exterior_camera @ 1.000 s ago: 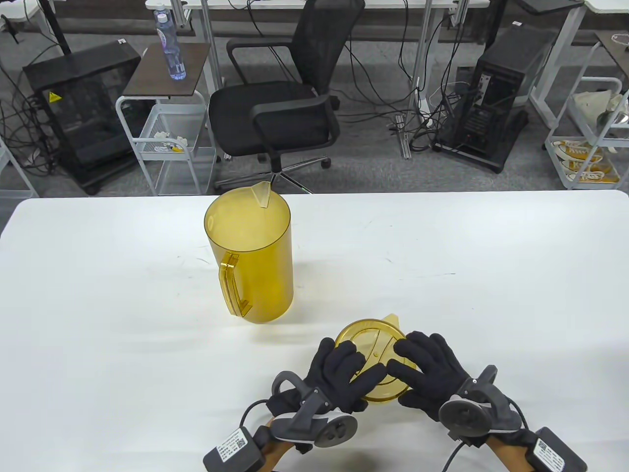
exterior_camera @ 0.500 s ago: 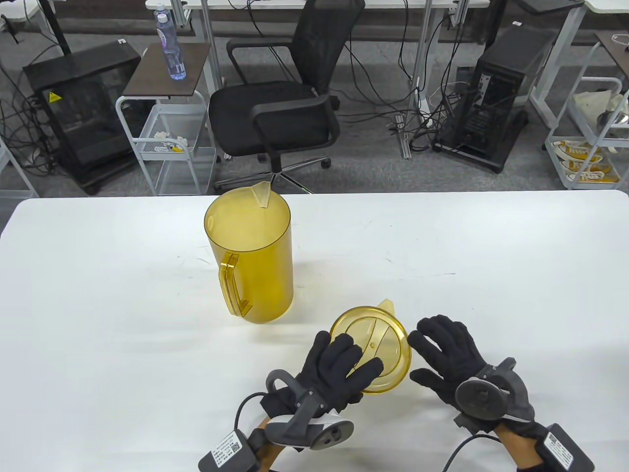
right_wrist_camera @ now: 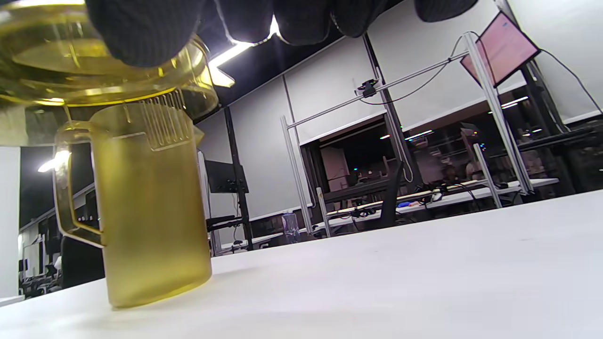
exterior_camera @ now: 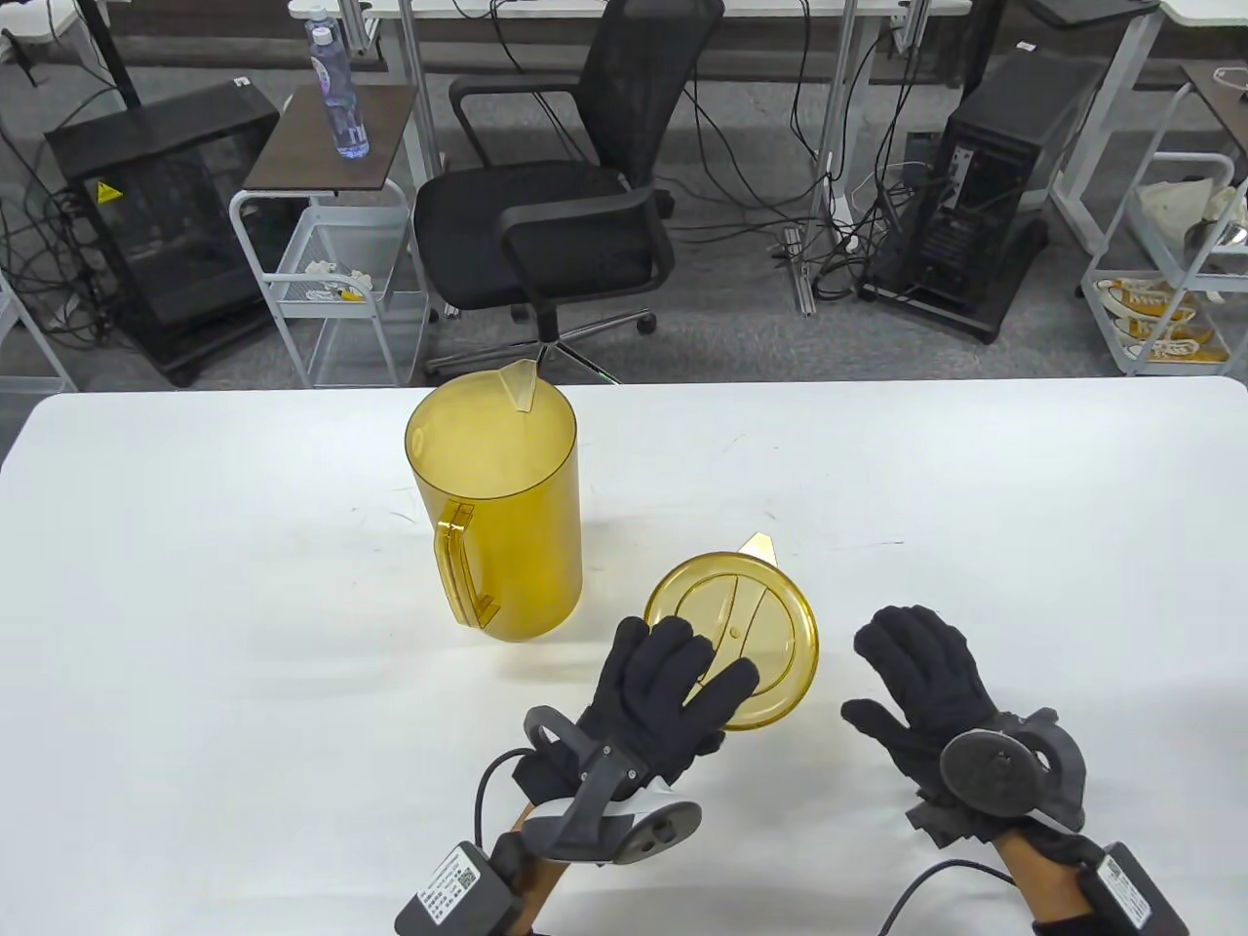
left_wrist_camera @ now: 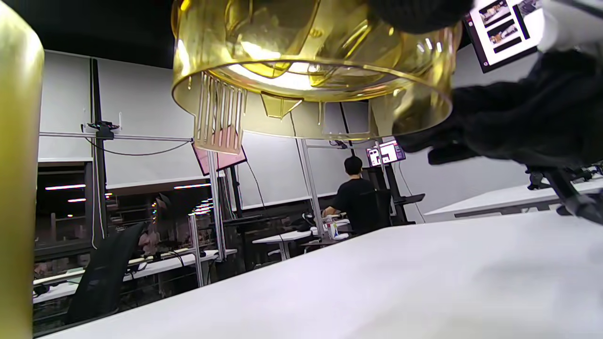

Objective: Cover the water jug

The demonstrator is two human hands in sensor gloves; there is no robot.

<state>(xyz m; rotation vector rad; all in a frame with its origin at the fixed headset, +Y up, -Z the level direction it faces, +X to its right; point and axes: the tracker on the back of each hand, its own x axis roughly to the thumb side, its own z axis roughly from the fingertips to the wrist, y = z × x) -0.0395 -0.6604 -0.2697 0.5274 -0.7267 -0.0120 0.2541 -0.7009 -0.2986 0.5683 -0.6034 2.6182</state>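
The amber water jug (exterior_camera: 492, 517) stands upright and uncovered at the table's middle, handle toward me; it also shows in the right wrist view as the jug (right_wrist_camera: 150, 202) and at the left edge of the left wrist view as the jug (left_wrist_camera: 19, 188). My left hand (exterior_camera: 682, 668) grips the round amber lid (exterior_camera: 746, 629) by its near-left rim, to the jug's right. In the left wrist view the lid (left_wrist_camera: 311, 70) hangs above the tabletop. My right hand (exterior_camera: 912, 663) is open and empty, clear of the lid on its right.
The white table (exterior_camera: 975, 487) ends at its far edge behind the jug. Beyond it stand a black office chair (exterior_camera: 556, 195), a small cart with a water bottle (exterior_camera: 336, 93) and a computer tower (exterior_camera: 985, 195). A person sits far off in the left wrist view.
My right hand let go of the lid and drew off to the right. My left hand kept the lid, raised it and carried it farther up the table toward the jug.
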